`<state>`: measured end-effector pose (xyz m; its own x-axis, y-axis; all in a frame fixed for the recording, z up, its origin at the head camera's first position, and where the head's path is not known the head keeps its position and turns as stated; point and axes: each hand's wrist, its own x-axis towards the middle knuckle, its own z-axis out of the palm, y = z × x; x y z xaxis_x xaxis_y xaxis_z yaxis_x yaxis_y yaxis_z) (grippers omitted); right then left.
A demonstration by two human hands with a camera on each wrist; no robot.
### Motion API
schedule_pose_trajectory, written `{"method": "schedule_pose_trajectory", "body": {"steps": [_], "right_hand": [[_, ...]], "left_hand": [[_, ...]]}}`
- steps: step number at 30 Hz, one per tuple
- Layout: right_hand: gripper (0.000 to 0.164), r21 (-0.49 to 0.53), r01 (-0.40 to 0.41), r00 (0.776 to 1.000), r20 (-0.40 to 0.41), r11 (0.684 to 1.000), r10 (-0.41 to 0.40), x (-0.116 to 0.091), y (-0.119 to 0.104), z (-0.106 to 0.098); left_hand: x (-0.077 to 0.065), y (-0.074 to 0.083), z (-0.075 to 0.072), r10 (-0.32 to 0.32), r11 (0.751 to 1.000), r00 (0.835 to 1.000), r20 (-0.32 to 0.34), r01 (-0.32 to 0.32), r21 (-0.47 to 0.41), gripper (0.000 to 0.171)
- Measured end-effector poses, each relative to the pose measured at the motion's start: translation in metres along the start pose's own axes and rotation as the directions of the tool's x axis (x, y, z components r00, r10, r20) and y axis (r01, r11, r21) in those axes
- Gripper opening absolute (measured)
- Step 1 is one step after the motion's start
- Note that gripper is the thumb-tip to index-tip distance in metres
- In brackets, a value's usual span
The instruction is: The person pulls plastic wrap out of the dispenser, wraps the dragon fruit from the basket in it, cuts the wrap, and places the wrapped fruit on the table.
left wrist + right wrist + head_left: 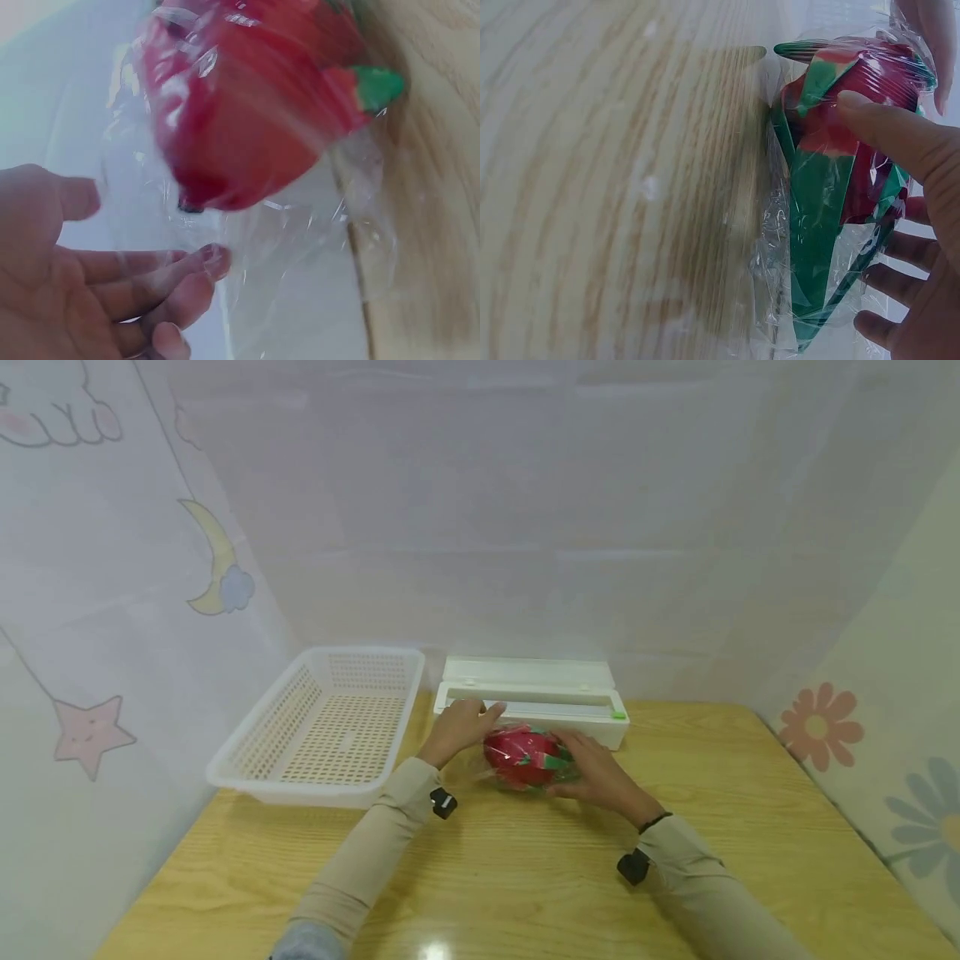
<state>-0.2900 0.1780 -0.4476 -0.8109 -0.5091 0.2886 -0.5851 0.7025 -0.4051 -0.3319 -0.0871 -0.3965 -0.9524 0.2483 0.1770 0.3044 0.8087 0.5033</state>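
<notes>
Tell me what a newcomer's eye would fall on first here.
Probably the red dragon fruit in clear film on the table, between the left hand and the right hand, which holds it. Next, the white basket at left and the open white box behind the fruit.

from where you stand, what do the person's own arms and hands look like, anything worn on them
The left sleeve and right sleeve are long and beige, with grey fabric low on the left arm. Each wrist carries a small black block; the right also has a thin dark band. The left hand and right hand are ungloved.
</notes>
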Motion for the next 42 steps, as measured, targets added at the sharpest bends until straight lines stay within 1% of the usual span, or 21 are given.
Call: {"method": "schedule_pose_trajectory", "body": {"steps": [3,5,7,9,10,11,12,13,14,15,16,18,20,22,25,28,31,34,36,39,42], "right_hand": [[0.097,-0.005,-0.009,1.000,-0.001,1.000,0.009,-0.002,0.001,0.000],[0.097,-0.004,-0.012,1.000,-0.002,1.000,0.012,-0.003,0.001,0.000],[0.096,-0.007,-0.013,1.000,-0.001,1.000,0.013,-0.003,0.001,-0.001],[0.096,-0.008,-0.012,1.000,0.001,1.000,0.012,-0.002,0.001,0.000],[0.095,-0.009,-0.011,1.000,0.001,1.000,0.011,-0.002,0.001,0.000],[0.095,-0.010,-0.009,1.000,0.000,1.000,0.009,-0.002,0.001,0.001],[0.095,-0.012,-0.007,1.000,-0.004,1.000,0.007,-0.002,0.000,0.001],[0.094,-0.012,-0.002,1.000,-0.009,1.000,0.002,-0.002,0.001,0.001],[0.094,-0.002,0.004,1.000,-0.015,1.000,-0.004,-0.002,0.000,0.002],[0.094,0.004,0.010,1.000,-0.020,1.000,-0.010,-0.002,0.000,0.002],[0.093,0.010,0.016,1.000,-0.024,1.000,-0.016,-0.003,0.000,0.002],[0.093,0.021,0.024,0.999,-0.027,0.999,-0.024,-0.004,0.000,0.002],[0.093,0.027,0.020,1.000,-0.022,0.999,-0.019,-0.006,0.000,0.002],[0.092,0.018,0.009,1.000,-0.017,1.000,-0.009,-0.009,0.001,0.000],[0.091,0.030,-0.014,1.000,-0.017,0.999,0.015,-0.011,0.004,-0.006],[0.084,0.066,-0.032,0.999,-0.032,0.997,0.035,-0.010,0.010,-0.014],[0.075,0.101,-0.045,0.998,-0.050,0.994,0.050,-0.009,0.012,-0.021],[0.069,0.133,-0.065,0.994,-0.077,0.989,0.076,-0.008,0.012,-0.028],[0.069,0.136,-0.081,0.990,-0.101,0.987,0.095,-0.008,0.012,-0.032],[0.070,0.127,-0.116,0.980,-0.145,0.985,0.134,-0.007,0.017,-0.037],[0.069,0.098,-0.156,0.965,-0.195,0.983,0.173,-0.006,0.026,-0.040]], "left_hand": [[-0.002,0.000,-0.006,0.003,0.999,0.996,-0.084,-0.001,0.033,0.047],[-0.004,0.000,-0.009,0.019,0.998,0.992,-0.126,-0.010,0.066,0.040],[-0.004,0.002,-0.012,0.078,0.989,0.981,-0.178,-0.053,0.140,0.033],[-0.004,0.004,-0.014,0.174,0.973,0.963,-0.204,-0.137,0.186,0.029],[-0.004,0.004,-0.014,0.227,0.963,0.953,-0.202,-0.188,0.195,0.028],[-0.003,0.005,-0.013,0.285,0.948,0.937,-0.200,-0.245,0.203,0.027],[-0.002,0.005,-0.011,0.331,0.934,0.927,-0.179,-0.295,0.199,0.026],[-0.001,0.006,-0.009,0.354,0.931,0.925,-0.138,-0.334,0.151,0.027],[-0.001,0.006,-0.006,0.362,0.930,0.927,-0.093,-0.353,0.100,0.028],[0.000,0.005,-0.003,0.347,0.937,0.937,-0.043,-0.344,0.054,0.030],[0.000,0.004,0.000,0.313,0.950,0.950,0.006,-0.313,0.012,0.032],[-0.002,0.000,0.006,0.228,0.974,0.970,0.079,-0.227,-0.026,0.036],[-0.003,-0.003,0.011,0.145,0.989,0.982,0.118,-0.141,-0.044,0.040],[-0.004,-0.004,0.015,0.104,0.993,0.987,0.124,-0.096,-0.063,0.042],[-0.004,-0.004,0.016,0.087,0.992,0.989,0.116,-0.075,-0.106,0.043],[-0.003,-0.002,0.013,0.080,0.992,0.992,0.102,-0.070,-0.101,0.043],[-0.003,0.000,0.010,0.067,0.995,0.994,0.086,-0.061,-0.076,0.042],[-0.003,0.003,0.006,0.054,0.997,0.998,0.039,-0.052,-0.048,0.041],[-0.003,0.007,0.002,0.054,0.998,0.998,-0.011,-0.054,-0.017,0.039],[-0.001,0.016,-0.004,0.095,0.995,0.992,-0.081,-0.092,0.034,0.034],[0.002,0.028,-0.010,0.164,0.986,0.981,-0.107,-0.159,0.060,0.029]]}}
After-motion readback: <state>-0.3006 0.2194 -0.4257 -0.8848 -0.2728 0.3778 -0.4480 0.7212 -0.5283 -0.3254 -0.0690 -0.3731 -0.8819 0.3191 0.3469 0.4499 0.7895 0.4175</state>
